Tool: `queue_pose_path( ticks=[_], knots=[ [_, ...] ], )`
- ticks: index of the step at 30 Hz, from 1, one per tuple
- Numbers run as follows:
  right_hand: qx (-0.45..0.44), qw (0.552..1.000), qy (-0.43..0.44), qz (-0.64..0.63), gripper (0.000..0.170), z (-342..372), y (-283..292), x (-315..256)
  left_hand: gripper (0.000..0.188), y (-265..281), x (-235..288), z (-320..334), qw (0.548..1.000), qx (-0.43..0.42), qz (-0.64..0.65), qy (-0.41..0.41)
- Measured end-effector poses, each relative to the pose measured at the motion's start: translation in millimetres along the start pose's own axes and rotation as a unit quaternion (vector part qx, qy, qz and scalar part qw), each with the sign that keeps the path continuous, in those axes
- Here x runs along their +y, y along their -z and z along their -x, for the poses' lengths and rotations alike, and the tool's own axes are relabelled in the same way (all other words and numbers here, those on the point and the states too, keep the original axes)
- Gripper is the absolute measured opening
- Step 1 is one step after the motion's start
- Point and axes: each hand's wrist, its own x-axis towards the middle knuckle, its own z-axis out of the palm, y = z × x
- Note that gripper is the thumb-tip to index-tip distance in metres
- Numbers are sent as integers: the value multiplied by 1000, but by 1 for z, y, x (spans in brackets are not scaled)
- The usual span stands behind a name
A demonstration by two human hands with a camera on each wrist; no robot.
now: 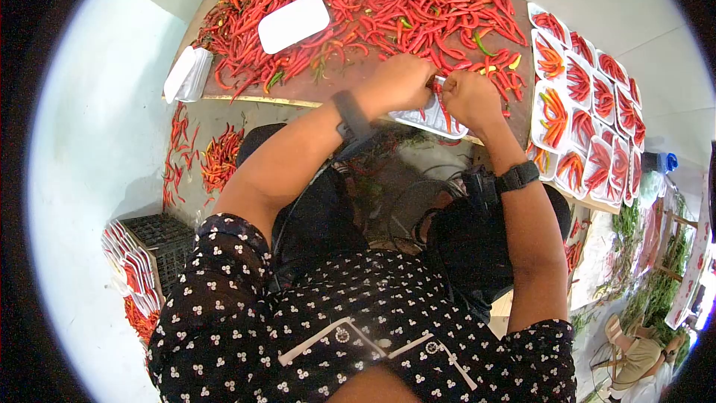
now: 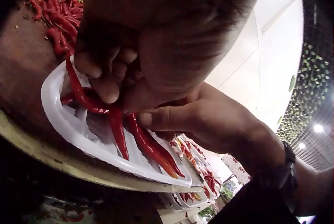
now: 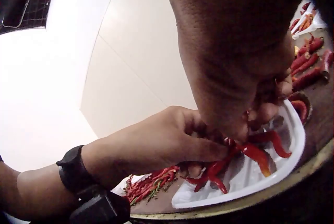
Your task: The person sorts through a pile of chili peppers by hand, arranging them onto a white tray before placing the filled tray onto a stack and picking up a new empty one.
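A white foam tray [image 1: 429, 126] sits at the table's near edge, with several red chilli peppers [image 2: 154, 150] lying in it, stems gathered toward the middle. Over its left side my left hand [image 1: 399, 83] has its fingers curled and pinches red chillies by their stem ends. My right hand [image 1: 475, 101] is bent over the tray's right side, its thumb and fingers pinching a red chilli [image 3: 257, 157]. Both hands nearly meet above the tray, and they hide the upper ends of the chillies.
A large heap of loose red chillies [image 1: 343, 11] covers the table, with an upturned white tray [image 1: 294, 24] on it. Stacked trays [image 1: 189, 75] stand at the left corner. Filled chilli trays [image 1: 579, 130] line the right side. A black crate [image 1: 160, 242] stands on the floor at left.
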Motion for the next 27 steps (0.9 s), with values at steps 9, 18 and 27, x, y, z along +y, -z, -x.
queue_pose_path(
  ticks=[9, 18, 27],
  knots=[
    [67, 997, 35, -8, 14, 5, -7, -2, 15, -13, -2, -4, 999, -10, -29, 26],
    [91, 995, -43, 15, 20, -3, 20, 30, 15, 1, 5, 4, 999, -20, -6, 40],
    [47, 975, -209, 50, 27, -10, 25, 36, 13, -3, -1, 4, 1000, -25, 2, 7]
  ],
)
